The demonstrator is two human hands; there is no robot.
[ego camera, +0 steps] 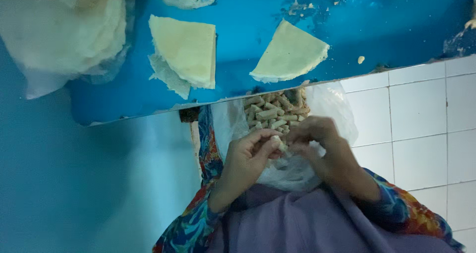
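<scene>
Above, blue table (258,25) with pastry wedges (290,52). In lap, left hand (248,159) and right hand (322,146) pinching small roll (281,145) over bag (297,171); probably soft, fragile, best held mid-length.

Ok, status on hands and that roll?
Left hand and right hand pinch one small roll. Bag of rolls behind. Nothing in the way.

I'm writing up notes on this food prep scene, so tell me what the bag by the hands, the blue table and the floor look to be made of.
The bag looks like thin clear plastic: it is see-through, crinkled and glossy over the small rolls. The blue table seems a painted hard surface, wood or metal, since the glossy paint is chipped in spots. The floor looks like glazed white ceramic tile, with grout lines and a slight sheen.
</scene>
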